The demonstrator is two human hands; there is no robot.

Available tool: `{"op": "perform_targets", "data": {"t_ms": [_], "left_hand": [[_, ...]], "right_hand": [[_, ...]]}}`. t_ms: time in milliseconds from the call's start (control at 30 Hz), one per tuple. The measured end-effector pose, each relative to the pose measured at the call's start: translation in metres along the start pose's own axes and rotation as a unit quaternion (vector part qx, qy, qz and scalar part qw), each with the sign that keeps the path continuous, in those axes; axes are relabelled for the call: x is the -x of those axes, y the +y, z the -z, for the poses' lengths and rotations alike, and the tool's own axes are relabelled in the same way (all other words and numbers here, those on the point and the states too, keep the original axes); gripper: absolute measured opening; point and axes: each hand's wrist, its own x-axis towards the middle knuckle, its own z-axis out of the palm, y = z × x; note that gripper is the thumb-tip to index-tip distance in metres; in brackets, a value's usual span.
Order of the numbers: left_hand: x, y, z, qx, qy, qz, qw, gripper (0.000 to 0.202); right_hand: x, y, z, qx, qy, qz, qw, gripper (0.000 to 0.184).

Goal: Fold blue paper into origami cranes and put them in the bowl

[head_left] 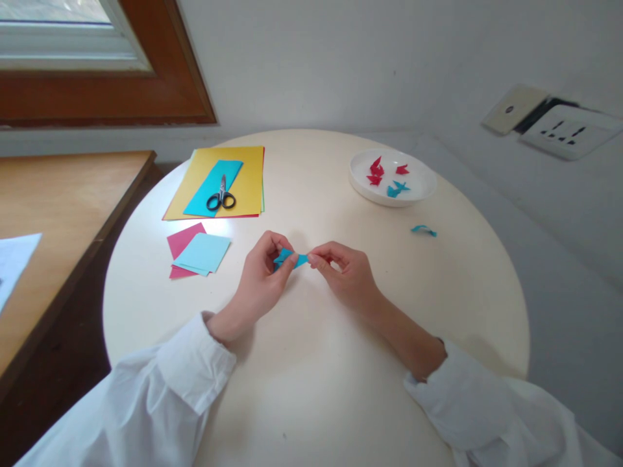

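Note:
Above the middle of the round cream table (311,383), both my hands pinch one small folded piece of blue paper (291,259). My left hand (263,279) holds its left end between thumb and fingers. My right hand (343,272) pinches its right tip. Both sleeves are white. Part of the paper is hidden behind my left fingers.
A white plate (392,176) at the back right holds small red and blue folded pieces. A loose blue scrap (423,229) lies near it. Black scissors (221,196) rest on blue and yellow sheets (214,183) at the back left, with pink and light blue squares (197,254) in front. A wooden desk (53,214) stands left.

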Motion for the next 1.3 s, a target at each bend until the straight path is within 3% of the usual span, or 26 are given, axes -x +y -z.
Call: {"op": "perform_targets", "data": {"t_ms": [233, 633, 767, 933, 1033, 1133, 1300], "left_hand": [[-0.0008, -0.0013, 0.0016, -0.001, 0.011, 0.019, 1.0, 0.016], [-0.0016, -0.0014, 0.0014, 0.007, 0.008, 0.018, 1.0, 0.014], [-0.0008, -0.0034, 0.0002, 0.001, 0.012, 0.005, 1.0, 0.014], [0.0004, -0.0049, -0.0005, -0.005, 0.022, -0.013, 1.0, 0.014], [-0.0005, -0.0061, 0.0002, -0.01, 0.034, -0.025, 0.999, 0.013], [-0.0016, -0.0071, 0.0011, -0.019, 0.05, -0.029, 0.998, 0.012], [-0.0012, -0.0067, 0.0001, -0.014, 0.037, -0.03, 0.999, 0.012]], "right_hand": [[0.0012, 0.0016, 0.0033, 0.04, 0.007, 0.054, 0.998, 0.024], [0.0021, 0.0011, 0.0039, 0.078, 0.011, 0.121, 0.99, 0.013], [0.0027, 0.001, 0.0011, 0.058, 0.021, 0.086, 0.994, 0.013], [0.0018, 0.0009, -0.0034, -0.049, 0.013, -0.003, 0.999, 0.015], [-0.0007, 0.001, -0.0027, -0.109, 0.046, -0.04, 0.992, 0.016], [-0.0026, 0.0016, -0.0014, -0.136, 0.078, -0.058, 0.986, 0.017], [-0.0005, 0.0027, -0.0053, -0.125, 0.038, -0.051, 0.99, 0.013]]}}
